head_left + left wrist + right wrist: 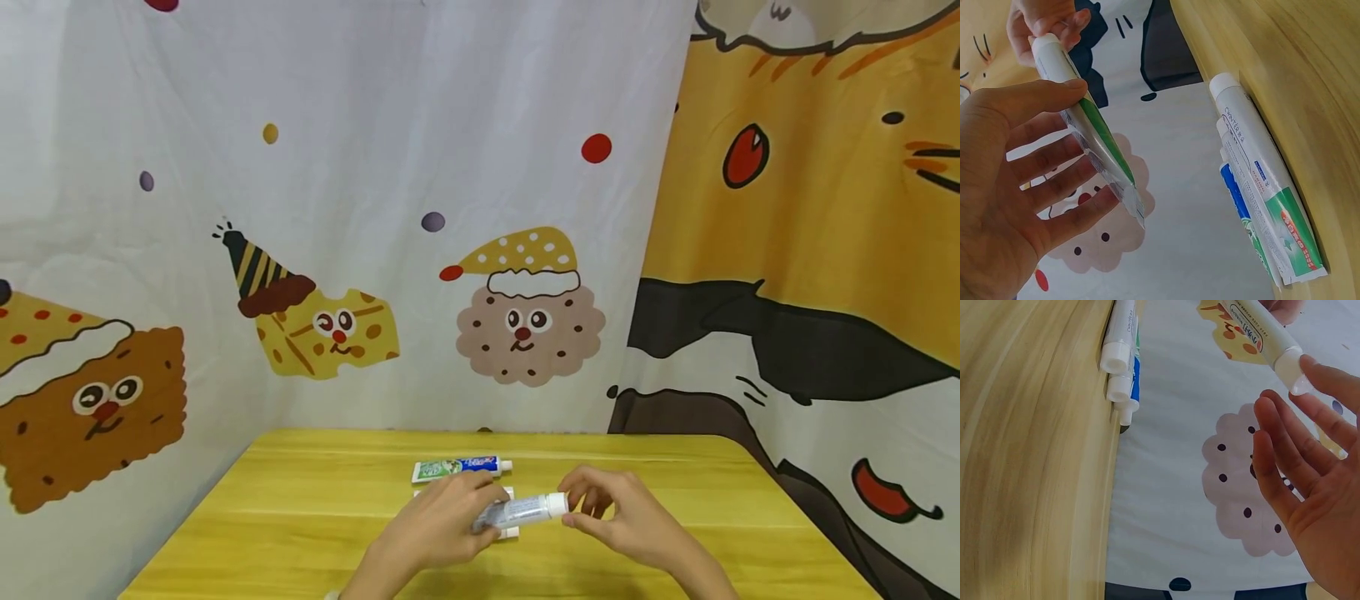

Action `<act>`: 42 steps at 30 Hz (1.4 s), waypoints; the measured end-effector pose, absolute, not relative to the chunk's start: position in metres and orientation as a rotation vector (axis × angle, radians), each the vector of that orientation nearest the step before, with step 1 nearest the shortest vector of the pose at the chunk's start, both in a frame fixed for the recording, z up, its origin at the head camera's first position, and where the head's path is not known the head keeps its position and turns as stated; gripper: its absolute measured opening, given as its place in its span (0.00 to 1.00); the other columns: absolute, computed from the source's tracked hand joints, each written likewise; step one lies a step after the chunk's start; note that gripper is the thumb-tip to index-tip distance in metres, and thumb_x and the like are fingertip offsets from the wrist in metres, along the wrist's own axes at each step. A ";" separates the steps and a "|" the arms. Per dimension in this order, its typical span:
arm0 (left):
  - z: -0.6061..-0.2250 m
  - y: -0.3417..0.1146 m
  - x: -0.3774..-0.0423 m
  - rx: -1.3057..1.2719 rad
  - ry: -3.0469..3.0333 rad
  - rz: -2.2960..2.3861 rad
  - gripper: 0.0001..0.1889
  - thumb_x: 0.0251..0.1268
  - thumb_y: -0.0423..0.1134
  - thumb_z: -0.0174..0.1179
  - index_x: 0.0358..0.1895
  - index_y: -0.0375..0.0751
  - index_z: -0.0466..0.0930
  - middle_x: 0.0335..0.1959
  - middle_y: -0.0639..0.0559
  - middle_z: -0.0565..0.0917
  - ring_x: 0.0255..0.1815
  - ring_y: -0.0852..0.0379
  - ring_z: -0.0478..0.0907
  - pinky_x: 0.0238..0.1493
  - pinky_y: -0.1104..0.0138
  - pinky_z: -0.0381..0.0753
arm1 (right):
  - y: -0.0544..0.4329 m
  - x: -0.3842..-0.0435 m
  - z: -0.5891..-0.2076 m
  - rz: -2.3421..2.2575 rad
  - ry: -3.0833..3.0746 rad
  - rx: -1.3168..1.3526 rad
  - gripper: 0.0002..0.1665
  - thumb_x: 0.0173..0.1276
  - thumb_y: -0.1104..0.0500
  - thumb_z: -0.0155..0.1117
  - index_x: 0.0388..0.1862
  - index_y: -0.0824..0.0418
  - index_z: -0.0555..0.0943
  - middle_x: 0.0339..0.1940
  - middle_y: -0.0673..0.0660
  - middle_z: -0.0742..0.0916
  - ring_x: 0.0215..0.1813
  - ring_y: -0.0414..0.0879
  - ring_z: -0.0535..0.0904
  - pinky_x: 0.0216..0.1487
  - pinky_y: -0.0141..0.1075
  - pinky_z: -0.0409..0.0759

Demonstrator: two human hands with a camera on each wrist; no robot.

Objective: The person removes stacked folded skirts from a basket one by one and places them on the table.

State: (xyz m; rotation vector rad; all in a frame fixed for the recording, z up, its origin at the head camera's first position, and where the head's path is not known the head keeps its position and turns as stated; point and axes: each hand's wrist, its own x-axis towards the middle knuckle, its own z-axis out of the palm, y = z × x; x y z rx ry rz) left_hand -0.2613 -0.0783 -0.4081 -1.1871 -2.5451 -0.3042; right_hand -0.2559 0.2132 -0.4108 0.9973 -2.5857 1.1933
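My left hand (442, 518) holds a white toothpaste tube (525, 510) with a green band, its thumb on one side and fingers on the other. The tube is up off the table, its white cap (557, 504) pointing right. At that cap, my right hand (626, 517) pinches with thumb and index finger, as the right wrist view shows; its other fingers (1279, 434) stand apart from the tube. Below and behind the hands, a blue and green toothpaste tube (457, 468) lies on the table. Nearer lie a white and green toothpaste tube (1266, 181) and another white tube (1244, 181), largely hidden in the head view.
The yellow wood-grain table (300, 508) runs back to a white cloth (510, 100) printed with cartoon food faces. On the right hangs an orange, black and white printed cloth (795, 242). The lying tubes are side by side, close together, caps toward the right.
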 end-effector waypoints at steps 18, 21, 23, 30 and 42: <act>-0.408 -0.079 -0.261 -1.205 -2.532 -0.311 0.14 0.62 0.47 0.74 0.50 0.53 0.87 0.47 0.61 0.87 0.38 0.70 0.78 0.40 0.75 0.81 | 0.212 -0.254 -0.407 1.248 -2.618 0.966 0.23 0.72 0.48 0.70 0.60 0.56 0.78 0.35 0.46 0.88 0.28 0.34 0.81 0.31 0.32 0.84; -0.408 -0.079 -0.261 -1.201 -2.535 -0.306 0.14 0.62 0.46 0.73 0.50 0.53 0.87 0.47 0.61 0.87 0.39 0.69 0.79 0.41 0.75 0.82 | 0.213 -0.255 -0.408 1.246 -2.591 1.001 0.23 0.69 0.50 0.73 0.59 0.54 0.79 0.36 0.47 0.88 0.29 0.34 0.81 0.32 0.32 0.84; -0.407 -0.079 -0.260 -1.200 -2.534 -0.300 0.14 0.63 0.46 0.73 0.50 0.53 0.87 0.48 0.60 0.87 0.40 0.69 0.79 0.41 0.74 0.82 | 0.213 -0.255 -0.409 1.239 -2.579 1.020 0.21 0.68 0.52 0.74 0.56 0.53 0.80 0.37 0.47 0.88 0.29 0.33 0.81 0.31 0.33 0.84; -0.406 -0.079 -0.259 -1.210 -2.525 -0.306 0.14 0.63 0.46 0.72 0.50 0.53 0.86 0.47 0.60 0.86 0.39 0.69 0.79 0.41 0.75 0.82 | 0.213 -0.256 -0.412 1.179 -2.577 1.009 0.11 0.69 0.55 0.73 0.47 0.45 0.82 0.35 0.43 0.87 0.27 0.32 0.78 0.29 0.33 0.84; -0.407 -0.081 -0.260 -1.220 -2.497 -0.309 0.13 0.63 0.46 0.72 0.50 0.53 0.86 0.46 0.60 0.86 0.38 0.70 0.78 0.40 0.76 0.81 | 0.210 -0.255 -0.409 1.181 -2.661 0.922 0.08 0.75 0.46 0.65 0.40 0.48 0.85 0.30 0.44 0.87 0.27 0.34 0.79 0.30 0.32 0.83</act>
